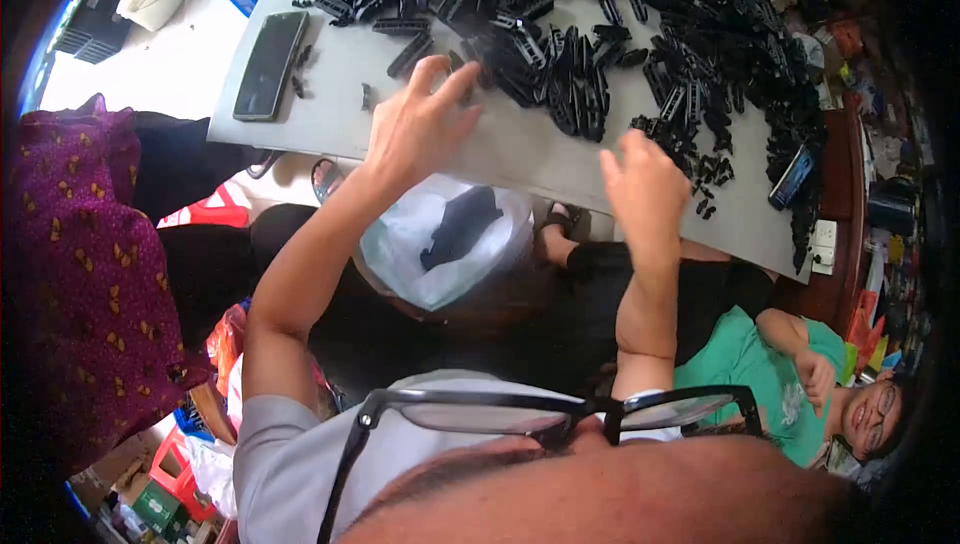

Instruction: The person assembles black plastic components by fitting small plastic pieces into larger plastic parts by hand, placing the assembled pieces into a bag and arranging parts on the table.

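Observation:
My left hand is over the near edge of the table, fingers spread and slightly blurred. Its fingertips are close to the pile of black plastic parts, slim and slotted, and I make out nothing held in it. My right hand is also at the near edge, thumb apart from the fingers. Beside its fingertips lie small black pieces. Below the table edge, between my legs, a white plastic bag hangs open with a dark piece inside.
On the pale table a dark phone lies at left, another phone at right. More black parts heap along the far and right sides. People are close by: a purple patterned garment at left, a green shirt at right.

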A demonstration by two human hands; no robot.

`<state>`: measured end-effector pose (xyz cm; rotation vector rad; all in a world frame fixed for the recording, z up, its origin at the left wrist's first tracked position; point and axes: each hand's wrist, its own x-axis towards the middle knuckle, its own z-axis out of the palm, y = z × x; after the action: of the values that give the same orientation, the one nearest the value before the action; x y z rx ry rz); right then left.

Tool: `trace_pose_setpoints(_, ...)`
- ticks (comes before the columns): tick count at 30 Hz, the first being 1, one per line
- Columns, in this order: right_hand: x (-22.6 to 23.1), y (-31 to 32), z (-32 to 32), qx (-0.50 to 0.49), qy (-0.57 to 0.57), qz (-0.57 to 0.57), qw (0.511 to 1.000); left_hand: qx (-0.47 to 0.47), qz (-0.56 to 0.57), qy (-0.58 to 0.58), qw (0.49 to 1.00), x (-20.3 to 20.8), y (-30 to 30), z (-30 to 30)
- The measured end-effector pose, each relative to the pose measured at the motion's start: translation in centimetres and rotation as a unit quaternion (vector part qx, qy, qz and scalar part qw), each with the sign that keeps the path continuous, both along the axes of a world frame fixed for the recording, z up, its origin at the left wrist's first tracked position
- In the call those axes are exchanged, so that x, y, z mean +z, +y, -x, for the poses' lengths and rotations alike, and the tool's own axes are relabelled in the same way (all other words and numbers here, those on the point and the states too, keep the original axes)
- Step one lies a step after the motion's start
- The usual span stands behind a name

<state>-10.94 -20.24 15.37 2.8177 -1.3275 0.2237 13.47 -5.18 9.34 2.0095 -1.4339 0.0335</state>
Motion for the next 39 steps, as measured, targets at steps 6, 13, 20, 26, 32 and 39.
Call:
trace_pose_setpoints(6, -0.8, -2.2, 2.7, -0.080, 0.105, -0.058, 0.990, 0.020, -0.009, -0.048, 0.999, -2.5, 0.5, -0.3)
trace_pose_setpoints(13, -4.5, -1.2, 1.8, 0.044, -0.014, -0.020, 0.999, -0.050, 0.118, 0.064, 0.990, -3.6, 2.2, -1.5)
trace_pose_setpoints(20, -3.7, -0.3, -0.5, 0.113, -0.251, -0.108, 0.955, -0.156, 0.111, 0.679, 0.709, -1.3, 2.7, 0.8)
trace_pose_setpoints(26, -3.8, 3.5, -2.7, 0.085, -0.457, -0.413, 0.783, -0.159, 0.068, 0.710, 0.683, -1.6, 3.1, 0.2)
trace_pose_setpoints(32, -2.9, 3.8, -3.3, 0.086, -0.467, -0.561, 0.678, -0.153, 0.058, 0.722, 0.672, -1.7, 2.5, 2.4)
trace_pose_setpoints(39, -2.8, 5.4, -3.5, 0.067, -0.446, -0.534, 0.715, -0.163, 0.023, 0.693, 0.702, -1.8, 2.4, 1.8)
